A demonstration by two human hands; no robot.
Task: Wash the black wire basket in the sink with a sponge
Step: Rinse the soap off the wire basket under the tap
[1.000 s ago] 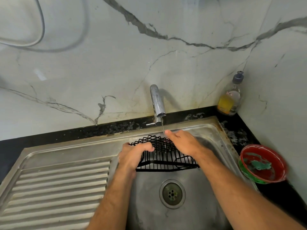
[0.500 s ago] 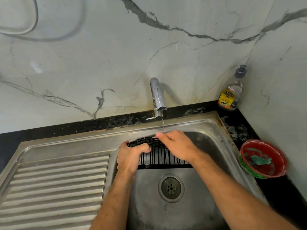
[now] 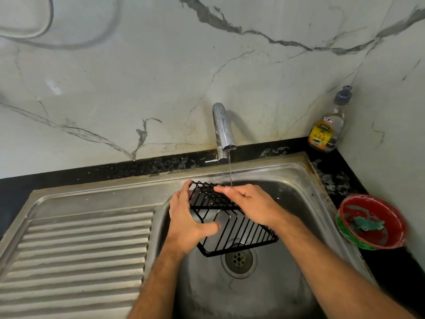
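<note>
Left hand [image 3: 187,223] grips black wire basket [image 3: 232,223]; right hand [image 3: 250,203] flat on it — fingers straight, under tap [image 3: 223,130].

Black wire basket [image 3: 232,226], tilted, above steel sink [image 3: 287,180] drain

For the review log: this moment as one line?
left hand grips black wire basket | right hand rests on it | under running steel tap

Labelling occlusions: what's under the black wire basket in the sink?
Through the black wire basket the bare steel sink floor shows, and the drain sits below its near edge. The drain's far rim is covered by the basket frame.
</note>
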